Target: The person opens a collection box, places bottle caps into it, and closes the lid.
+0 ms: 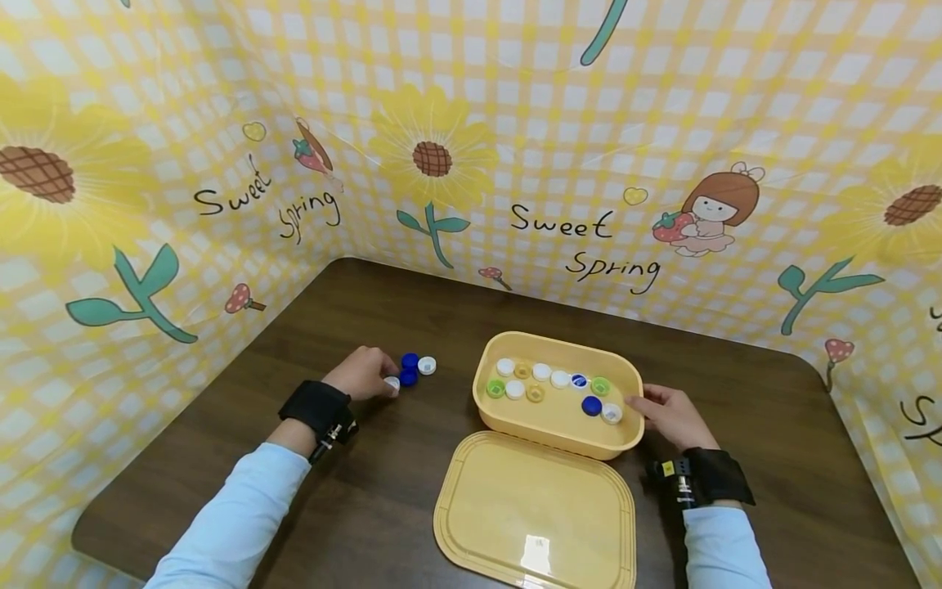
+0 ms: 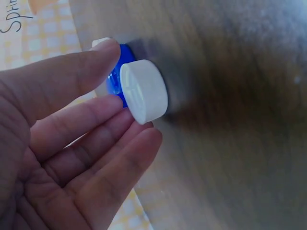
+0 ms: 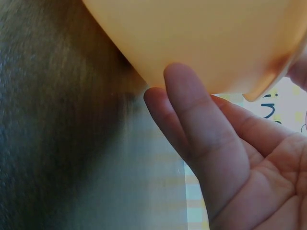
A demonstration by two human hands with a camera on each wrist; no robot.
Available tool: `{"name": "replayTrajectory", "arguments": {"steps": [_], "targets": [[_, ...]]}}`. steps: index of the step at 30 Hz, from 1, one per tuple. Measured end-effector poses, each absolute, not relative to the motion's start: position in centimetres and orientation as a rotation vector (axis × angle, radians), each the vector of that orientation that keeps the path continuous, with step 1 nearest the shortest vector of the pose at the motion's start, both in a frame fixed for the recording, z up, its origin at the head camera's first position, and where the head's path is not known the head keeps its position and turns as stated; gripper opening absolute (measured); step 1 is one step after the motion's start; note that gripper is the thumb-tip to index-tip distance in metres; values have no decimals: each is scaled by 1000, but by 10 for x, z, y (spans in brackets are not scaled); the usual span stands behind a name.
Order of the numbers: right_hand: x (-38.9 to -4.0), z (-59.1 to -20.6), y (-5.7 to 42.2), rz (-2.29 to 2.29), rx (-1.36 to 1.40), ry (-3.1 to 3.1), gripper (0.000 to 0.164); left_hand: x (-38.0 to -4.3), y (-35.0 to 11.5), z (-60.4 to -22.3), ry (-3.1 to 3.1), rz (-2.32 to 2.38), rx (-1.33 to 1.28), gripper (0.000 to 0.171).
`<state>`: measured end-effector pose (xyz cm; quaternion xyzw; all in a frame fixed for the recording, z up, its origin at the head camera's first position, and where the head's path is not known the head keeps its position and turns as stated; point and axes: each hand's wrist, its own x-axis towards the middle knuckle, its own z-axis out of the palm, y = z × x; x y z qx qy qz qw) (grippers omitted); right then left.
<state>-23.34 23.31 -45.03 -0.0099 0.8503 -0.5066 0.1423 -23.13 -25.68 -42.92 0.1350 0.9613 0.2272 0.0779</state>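
My left hand (image 1: 362,374) is at a small group of bottle caps on the table's left. Its fingertips are right at a white bottle cap (image 2: 146,91), with the thumb spread apart from the fingers. Just beyond are two blue caps (image 1: 409,377) and another white cap (image 1: 427,366). My right hand (image 1: 673,415) grips the right end of a yellow plastic box (image 1: 559,442), its thumb over the rim and its fingers (image 3: 192,103) against the outer wall. White, blue, green and yellow caps lie inside the box, including a dark blue one (image 1: 592,406).
A flat yellow lid (image 1: 540,507) lies on the brown table (image 1: 383,491) in front of the box. Checked cloth (image 1: 471,188) with flower prints hangs behind the table and along its sides.
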Motion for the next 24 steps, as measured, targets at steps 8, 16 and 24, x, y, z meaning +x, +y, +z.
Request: {"name": "replayTrajectory", "arguments": {"steps": [8,16,24], "targets": [[-235,-449,234,-1474,-39,2447,55,-234,-255,-433,2910,643,403,24],[-237,-450,236,-1482,-45,2446,55,-236,-256,-437,2928,637,406,23],[-235,-448,234,-1496,-41,2426,55,-235,-257,-435,2931,610,427,15]]}}
